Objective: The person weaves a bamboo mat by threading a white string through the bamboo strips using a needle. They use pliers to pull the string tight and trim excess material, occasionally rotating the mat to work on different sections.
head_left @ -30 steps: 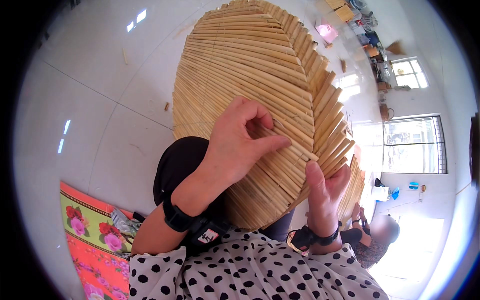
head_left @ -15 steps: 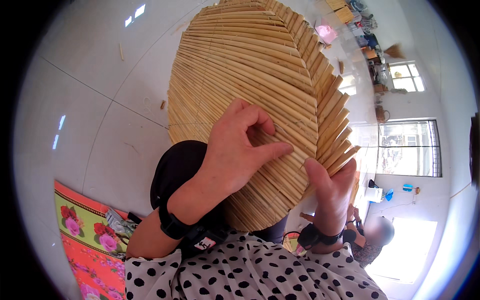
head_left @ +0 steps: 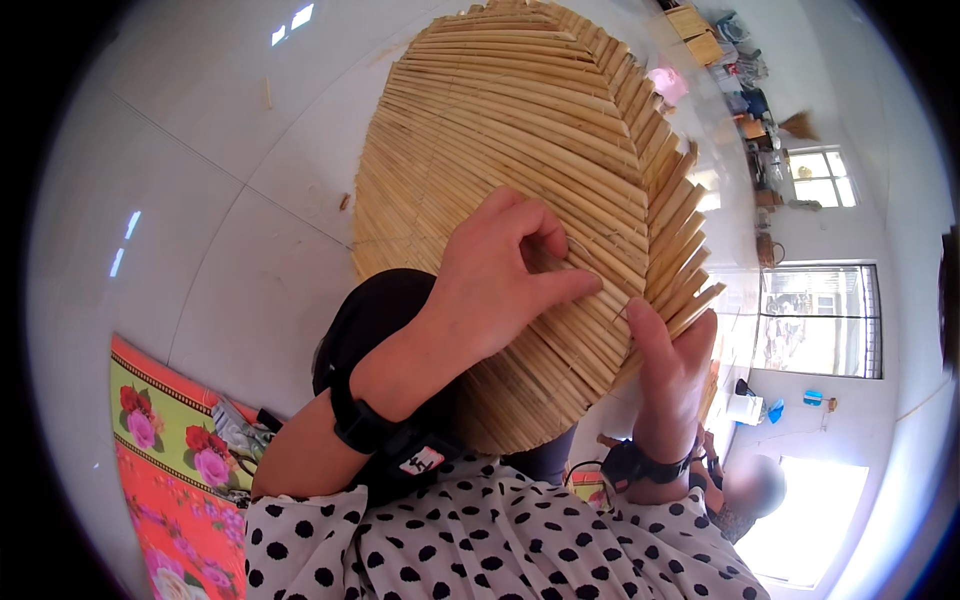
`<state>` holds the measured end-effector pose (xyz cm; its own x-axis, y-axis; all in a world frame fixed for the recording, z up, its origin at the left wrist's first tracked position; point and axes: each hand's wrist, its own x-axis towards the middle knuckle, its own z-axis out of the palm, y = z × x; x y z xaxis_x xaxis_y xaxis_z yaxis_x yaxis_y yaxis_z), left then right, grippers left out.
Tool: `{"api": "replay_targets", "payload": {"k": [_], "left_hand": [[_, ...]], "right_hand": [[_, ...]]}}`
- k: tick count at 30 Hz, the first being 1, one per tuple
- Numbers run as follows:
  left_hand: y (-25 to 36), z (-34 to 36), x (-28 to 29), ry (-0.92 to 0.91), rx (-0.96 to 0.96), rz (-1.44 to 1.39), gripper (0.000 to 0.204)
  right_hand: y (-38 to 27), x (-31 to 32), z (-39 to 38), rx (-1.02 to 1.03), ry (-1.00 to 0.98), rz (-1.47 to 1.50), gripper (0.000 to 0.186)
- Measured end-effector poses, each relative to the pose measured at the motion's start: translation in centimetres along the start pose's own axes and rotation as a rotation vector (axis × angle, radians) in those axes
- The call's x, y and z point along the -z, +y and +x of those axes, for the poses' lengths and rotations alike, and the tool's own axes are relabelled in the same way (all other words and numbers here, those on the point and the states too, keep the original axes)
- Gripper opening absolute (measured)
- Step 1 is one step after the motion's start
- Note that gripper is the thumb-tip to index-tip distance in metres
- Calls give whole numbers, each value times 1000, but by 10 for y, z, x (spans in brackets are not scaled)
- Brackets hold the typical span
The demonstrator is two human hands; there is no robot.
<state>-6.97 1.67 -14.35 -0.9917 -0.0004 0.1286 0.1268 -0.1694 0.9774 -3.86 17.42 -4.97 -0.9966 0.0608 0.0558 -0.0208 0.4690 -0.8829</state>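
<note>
A large fan-like mat of pale plant stalks (head_left: 510, 150) lies tilted across my lap, its stalks side by side and a second row slanting along its right edge. My left hand (head_left: 510, 265) rests on top of it, fingers bent and thumb reaching across the stalks. A gap shows between thumb and forefinger, and what looks like a fine thread lies by the forefinger's tip. My right hand (head_left: 670, 365) grips the mat's right edge by the stalk ends, thumb on top; its other fingers are mostly hidden underneath.
Bright floral cloth (head_left: 180, 455) lies on the tiled floor at the lower left. Another person (head_left: 745, 490) is at the right, near a bright doorway. A pink bag (head_left: 667, 86), boxes (head_left: 690, 25) and a broom (head_left: 798, 125) stand along the far right side.
The mat and both hands sit slightly further right in the view. My left hand stays bent over the stalks, and my right hand keeps its grip on the edge.
</note>
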Motion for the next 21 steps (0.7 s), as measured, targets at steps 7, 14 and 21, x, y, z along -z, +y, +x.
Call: {"api": "replay_targets", "payload": {"k": [7, 14, 21], "left_hand": [[7, -12, 50, 70, -188, 308, 23], [-63, -137, 273, -29, 269, 965, 21], [-216, -404, 293, -107, 1218, 1114, 29]], "right_hand": [[1, 7, 5, 24, 105, -162, 35], [42, 45, 35, 109, 20, -81, 48], [56, 48, 58, 141, -21, -157, 49]]}}
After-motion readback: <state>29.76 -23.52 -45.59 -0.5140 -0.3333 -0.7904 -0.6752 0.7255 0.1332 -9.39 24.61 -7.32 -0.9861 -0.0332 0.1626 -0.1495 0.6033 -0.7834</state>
